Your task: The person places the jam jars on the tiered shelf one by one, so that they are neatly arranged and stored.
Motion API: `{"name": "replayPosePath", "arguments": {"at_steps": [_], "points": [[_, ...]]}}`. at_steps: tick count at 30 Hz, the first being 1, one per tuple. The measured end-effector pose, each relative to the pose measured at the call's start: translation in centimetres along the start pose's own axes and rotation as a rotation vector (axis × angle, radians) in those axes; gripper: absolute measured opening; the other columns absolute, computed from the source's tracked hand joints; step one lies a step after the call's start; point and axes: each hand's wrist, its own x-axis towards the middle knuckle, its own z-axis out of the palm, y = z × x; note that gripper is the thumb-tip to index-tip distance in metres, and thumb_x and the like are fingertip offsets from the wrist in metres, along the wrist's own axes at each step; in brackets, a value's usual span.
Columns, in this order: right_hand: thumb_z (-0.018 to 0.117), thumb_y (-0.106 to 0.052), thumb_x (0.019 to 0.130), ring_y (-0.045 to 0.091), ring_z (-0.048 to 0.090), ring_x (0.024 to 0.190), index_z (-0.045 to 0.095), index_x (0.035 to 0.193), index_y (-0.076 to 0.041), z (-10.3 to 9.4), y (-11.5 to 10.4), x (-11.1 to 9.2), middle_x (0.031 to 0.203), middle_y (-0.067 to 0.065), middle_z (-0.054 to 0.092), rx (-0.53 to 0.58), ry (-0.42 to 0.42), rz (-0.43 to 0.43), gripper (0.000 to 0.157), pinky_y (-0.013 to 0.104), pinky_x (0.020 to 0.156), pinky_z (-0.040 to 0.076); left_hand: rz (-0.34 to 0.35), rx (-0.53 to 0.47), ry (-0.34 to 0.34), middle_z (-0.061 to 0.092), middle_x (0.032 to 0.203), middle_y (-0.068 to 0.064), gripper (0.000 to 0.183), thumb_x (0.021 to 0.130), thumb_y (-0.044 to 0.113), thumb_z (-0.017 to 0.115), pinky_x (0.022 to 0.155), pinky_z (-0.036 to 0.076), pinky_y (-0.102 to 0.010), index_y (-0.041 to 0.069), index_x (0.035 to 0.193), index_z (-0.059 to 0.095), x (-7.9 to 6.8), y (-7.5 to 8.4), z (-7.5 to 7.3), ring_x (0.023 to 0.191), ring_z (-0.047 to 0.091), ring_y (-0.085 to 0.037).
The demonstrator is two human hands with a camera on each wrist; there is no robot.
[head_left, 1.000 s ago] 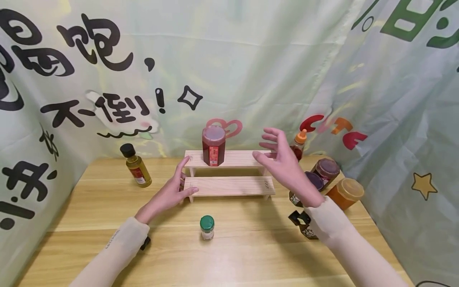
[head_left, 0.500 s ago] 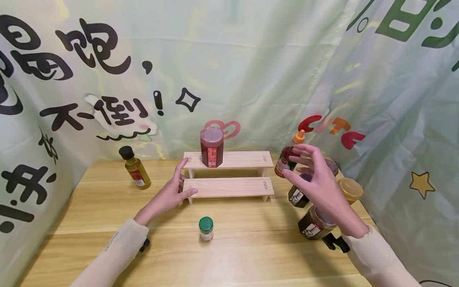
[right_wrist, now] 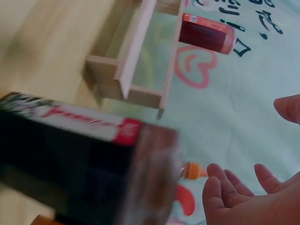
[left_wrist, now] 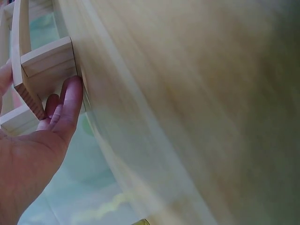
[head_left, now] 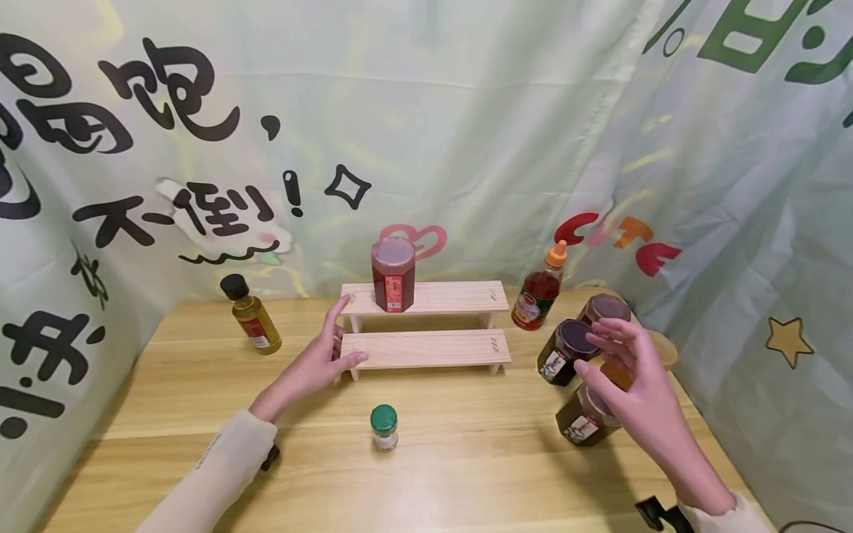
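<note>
A two-step wooden rack [head_left: 426, 348] stands at the back middle of the table. My left hand [head_left: 318, 370] holds its left end, thumb on top of the lower step. In the left wrist view the fingers [left_wrist: 70, 103] reach round the board's end. My right hand [head_left: 640, 385] is over the jars at the right, fingers loosely bent and holding nothing. It partly covers a dark jar [head_left: 580, 422] with a white label and an orange-coloured jar [head_left: 663, 348]. Beside them are a purple-lidded jar [head_left: 560, 355] and another dark jar [head_left: 606, 305]. A dark red jar [head_left: 394, 277] stands on the upper step.
A sauce bottle [head_left: 536, 300] with an orange cap is just right of the rack. An oil bottle [head_left: 253, 318] with a black cap stands at the left. A small green-capped shaker [head_left: 384, 426] is in front of the rack. Printed cloth [head_left: 466, 148] hangs behind the table.
My right hand has moved from the rack's right end, past the sauce bottle, rightward and nearer over the jars. The left hand has kept its place on the rack.
</note>
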Motion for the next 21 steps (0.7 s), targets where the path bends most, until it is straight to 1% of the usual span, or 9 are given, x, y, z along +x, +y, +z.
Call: {"name": "replayPosePath", "arguments": {"at_steps": [3,6,9,13,16,19,21], "points": [[0.079,-0.001,0.1,0.0,0.057,0.13,0.046,0.154,-0.006,-0.4,1.0,-1.0,0.145,0.001,0.057,-0.016,0.02,0.004,0.064,0.01,0.102,0.043,-0.001,-0.002,0.003,0.05,0.102,-0.015,0.111,0.102,0.019,0.082,0.07,0.049,-0.035,0.039,0.175,0.001,-0.1,-0.1,0.0,0.084,0.05,-0.024],[0.082,-0.003,0.098,-0.003,0.055,0.127,0.048,0.154,-0.006,-0.8,1.9,-2.0,0.142,-0.006,0.059,-0.067,0.042,0.016,0.065,0.008,0.102,0.04,0.001,0.002,0.004,0.05,0.102,-0.015,0.111,0.102,0.019,0.081,0.07,0.049,-0.036,0.039,0.175,0.0,-0.1,-0.1,-0.1,0.085,0.051,-0.024],[0.086,-0.005,0.095,-0.006,0.053,0.124,0.049,0.154,-0.004,-1.0,2.7,-2.9,0.14,0.0,0.059,-0.114,0.052,0.04,0.07,0.007,0.101,0.037,0.003,0.007,0.006,0.05,0.103,-0.014,0.111,0.102,0.019,0.081,0.071,0.05,-0.036,0.039,0.175,0.0,0.0,-0.1,-0.1,0.085,0.05,-0.024],[0.091,-0.004,0.089,-0.007,0.05,0.124,0.047,0.155,-0.003,-0.8,3.9,-3.8,0.142,0.005,0.057,-0.139,0.05,0.058,0.08,0.005,0.101,0.035,0.008,0.009,0.01,0.05,0.104,-0.014,0.111,0.102,0.018,0.082,0.071,0.049,-0.036,0.039,0.175,0.0,-0.1,-0.1,-0.1,0.085,0.05,-0.024],[0.093,0.001,0.084,-0.006,0.05,0.124,0.042,0.157,-0.001,-0.5,5.0,-4.3,0.143,0.003,0.054,-0.127,0.055,0.058,0.089,0.005,0.1,0.036,0.007,0.006,0.007,0.051,0.104,-0.014,0.111,0.102,0.018,0.081,0.071,0.049,-0.035,0.039,0.175,0.0,-0.1,0.0,-0.1,0.085,0.051,-0.024],[0.093,0.008,0.079,-0.004,0.051,0.123,0.036,0.158,0.002,-0.1,6.1,-4.8,0.144,0.001,0.05,-0.091,0.052,0.048,0.097,0.006,0.099,0.038,0.008,0.008,0.007,0.05,0.104,-0.014,0.111,0.102,0.017,0.081,0.071,0.049,-0.035,0.039,0.175,0.0,-0.1,0.0,0.0,0.085,0.05,-0.023],[0.092,0.011,0.078,-0.002,0.051,0.121,0.032,0.158,0.004,0.1,6.7,-5.0,0.144,0.004,0.049,-0.062,0.037,0.05,0.1,0.006,0.098,0.039,0.008,0.012,0.007,0.05,0.104,-0.014,0.111,0.102,0.017,0.081,0.071,0.048,-0.035,0.038,0.175,0.0,-0.1,-0.1,0.1,0.085,0.05,-0.023]]}}
